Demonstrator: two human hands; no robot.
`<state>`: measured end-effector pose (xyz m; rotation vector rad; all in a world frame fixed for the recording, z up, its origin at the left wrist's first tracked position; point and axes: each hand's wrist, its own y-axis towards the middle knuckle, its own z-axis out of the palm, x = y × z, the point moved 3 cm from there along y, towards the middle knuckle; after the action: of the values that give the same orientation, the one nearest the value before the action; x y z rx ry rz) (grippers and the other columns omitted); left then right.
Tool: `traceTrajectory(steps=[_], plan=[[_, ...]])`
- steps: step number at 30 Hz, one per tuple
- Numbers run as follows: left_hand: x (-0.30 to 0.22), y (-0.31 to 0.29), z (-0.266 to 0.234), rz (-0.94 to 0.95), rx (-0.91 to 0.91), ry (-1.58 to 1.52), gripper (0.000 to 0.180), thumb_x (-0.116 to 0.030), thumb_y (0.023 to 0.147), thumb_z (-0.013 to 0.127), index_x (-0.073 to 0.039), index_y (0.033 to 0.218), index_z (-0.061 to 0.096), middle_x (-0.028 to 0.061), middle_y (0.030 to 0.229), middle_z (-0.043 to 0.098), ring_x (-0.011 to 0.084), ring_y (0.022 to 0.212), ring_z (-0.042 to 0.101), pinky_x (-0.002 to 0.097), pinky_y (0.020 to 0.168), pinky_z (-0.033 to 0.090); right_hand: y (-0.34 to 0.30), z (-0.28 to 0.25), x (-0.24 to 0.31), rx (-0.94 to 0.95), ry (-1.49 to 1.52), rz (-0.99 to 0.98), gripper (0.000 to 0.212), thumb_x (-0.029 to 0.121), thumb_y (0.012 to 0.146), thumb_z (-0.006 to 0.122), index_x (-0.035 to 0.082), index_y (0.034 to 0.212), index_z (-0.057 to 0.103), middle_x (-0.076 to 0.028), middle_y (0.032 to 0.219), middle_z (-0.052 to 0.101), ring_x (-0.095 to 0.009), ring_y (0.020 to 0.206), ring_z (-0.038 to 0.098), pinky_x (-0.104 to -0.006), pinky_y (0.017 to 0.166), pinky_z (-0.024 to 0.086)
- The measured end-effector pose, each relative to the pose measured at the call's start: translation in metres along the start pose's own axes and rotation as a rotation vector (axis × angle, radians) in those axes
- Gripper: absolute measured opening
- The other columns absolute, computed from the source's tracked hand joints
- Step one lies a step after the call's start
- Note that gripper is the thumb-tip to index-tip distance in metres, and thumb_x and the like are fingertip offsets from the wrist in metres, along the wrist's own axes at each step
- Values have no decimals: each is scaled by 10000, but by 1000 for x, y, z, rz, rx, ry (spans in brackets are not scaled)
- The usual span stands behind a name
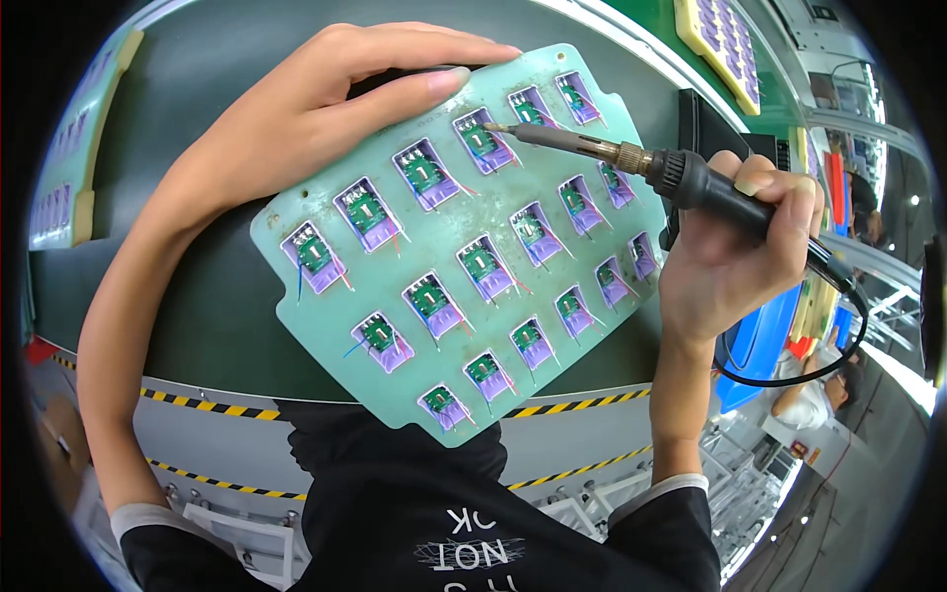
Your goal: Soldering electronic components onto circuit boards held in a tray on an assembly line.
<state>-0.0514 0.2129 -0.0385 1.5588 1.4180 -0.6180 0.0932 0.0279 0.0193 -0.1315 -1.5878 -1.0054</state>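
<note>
A pale green fixture board lies tilted on the dark mat, its near corner reaching past the table edge. Rows of purple housings sit in its slots, each with a small green circuit board and thin red and blue wires. My left hand grips the board's far left edge, thumb and fingers along the rim. In my right hand is a soldering iron, held like a pen by its black handle. The iron's tip meets or hovers just over the circuit board in a far-row housing; actual contact I cannot tell.
Another loaded fixture stands at the left, and a yellowish one lies at the far right. A black cable loops from the iron. Blue bins are on the right, where a person sits farther off. Striped tape marks the table's near edge.
</note>
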Motion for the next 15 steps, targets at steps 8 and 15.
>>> traceTrajectory(steps=[8, 15], plan=[[0, 1, 0, 30, -9, 32, 327, -100, 918, 411, 2, 1203, 533, 136, 1226, 548, 262, 1131, 517, 325, 946, 399, -2, 3, 2, 25, -146, -72, 294, 275, 933, 392, 67, 742, 472, 2, 479, 351, -52, 351, 224, -198, 358, 257], [-3, 1, -1, 35, -19, 19, 328, -98, 911, 421, 7, 1201, 532, 141, 1225, 548, 270, 1145, 508, 336, 963, 388, -4, 7, 2, 150, -76, -155, 200, 166, 900, 487, -12, 826, 432, -80, 548, 482, -65, 361, 369, -210, 379, 336]])
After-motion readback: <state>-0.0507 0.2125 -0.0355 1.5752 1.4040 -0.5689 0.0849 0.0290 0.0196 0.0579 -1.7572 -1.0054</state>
